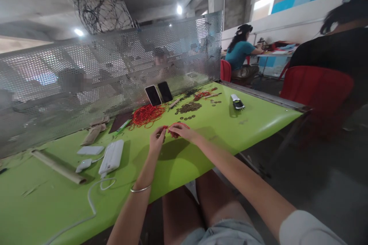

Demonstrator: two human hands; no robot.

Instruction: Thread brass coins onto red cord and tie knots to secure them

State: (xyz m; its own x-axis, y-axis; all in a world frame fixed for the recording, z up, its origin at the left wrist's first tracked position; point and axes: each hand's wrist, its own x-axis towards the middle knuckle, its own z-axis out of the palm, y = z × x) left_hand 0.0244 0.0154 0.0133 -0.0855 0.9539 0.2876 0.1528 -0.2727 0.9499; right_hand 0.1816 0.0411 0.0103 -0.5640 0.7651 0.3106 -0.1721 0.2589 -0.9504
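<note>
Over the green table, my left hand [158, 136] is closed in a pinch on a red cord [166, 127]. Close beside it on the right, my right hand [181, 131] pinches the same cord, and a loop of red shows above its fingers. Something small and round, perhaps a coin, is partly hidden at my left fingers. Beyond my hands lie a tangled heap of red cord [148, 115] and a pile of dark round coins [190, 107], with several loose coins near it. More red pieces [202, 94] lie farther back.
Two phones [153, 95] lean at the perforated metal screen [109, 80]. A white power bank [111, 157] with a cable, a tube [57, 165] and a green cutter [123, 126] lie left. A black-and-white device [237, 102] lies right. People sit beyond the green table [270, 116].
</note>
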